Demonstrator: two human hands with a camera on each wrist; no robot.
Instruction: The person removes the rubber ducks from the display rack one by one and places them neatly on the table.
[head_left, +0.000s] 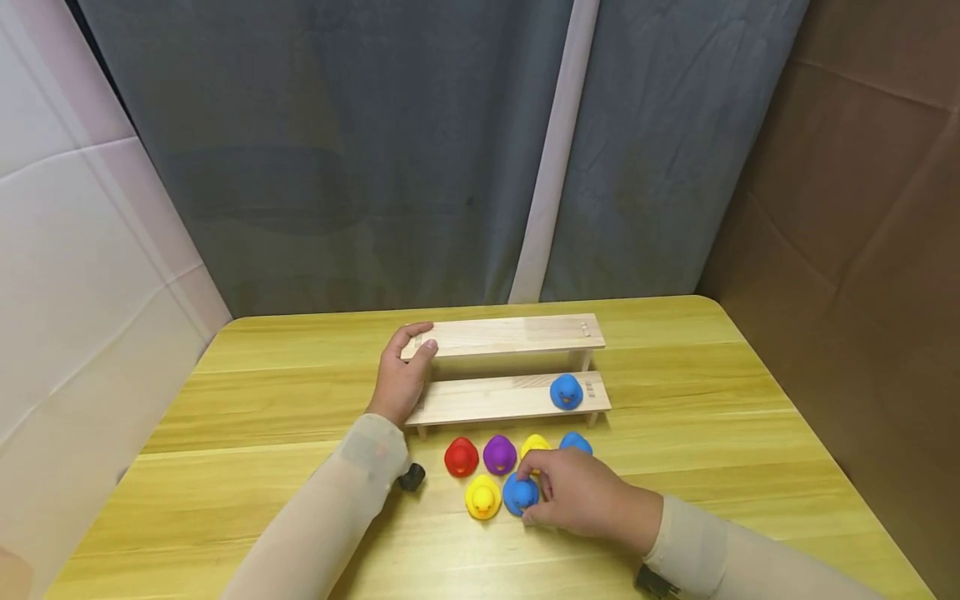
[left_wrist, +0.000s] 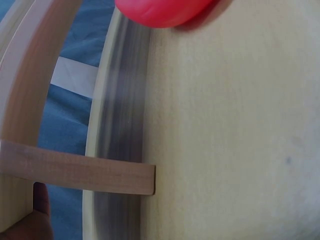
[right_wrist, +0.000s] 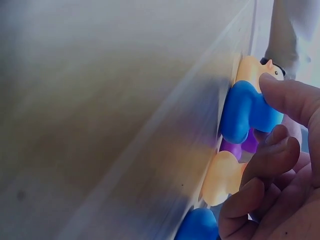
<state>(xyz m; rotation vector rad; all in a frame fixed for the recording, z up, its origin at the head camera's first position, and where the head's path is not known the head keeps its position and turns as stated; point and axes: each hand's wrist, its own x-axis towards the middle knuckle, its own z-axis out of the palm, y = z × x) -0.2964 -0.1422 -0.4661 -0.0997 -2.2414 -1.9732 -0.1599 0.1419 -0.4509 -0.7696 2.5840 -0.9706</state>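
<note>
A two-step wooden shelf [head_left: 491,398] stands on the table, and my left hand [head_left: 399,379] grips the left end of its upper board. In the left wrist view that hand shows only at the lower left corner, behind a shelf leg [left_wrist: 80,172]. My right hand [head_left: 581,492] pinches a blue rubber duck [head_left: 521,495] between thumb and fingers, in the front row of ducks. Another blue duck [head_left: 566,392] sits at the right end of the lower board. Beside the held duck is a yellow duck [head_left: 482,497].
Behind them, in a row before the shelf, stand a red duck [head_left: 461,457], a purple duck [head_left: 499,455], a yellow duck [head_left: 535,443] partly covered by my right hand, and a blue duck [head_left: 576,442]. Grey curtains [head_left: 337,167] hang behind the wood-grain table [head_left: 720,417].
</note>
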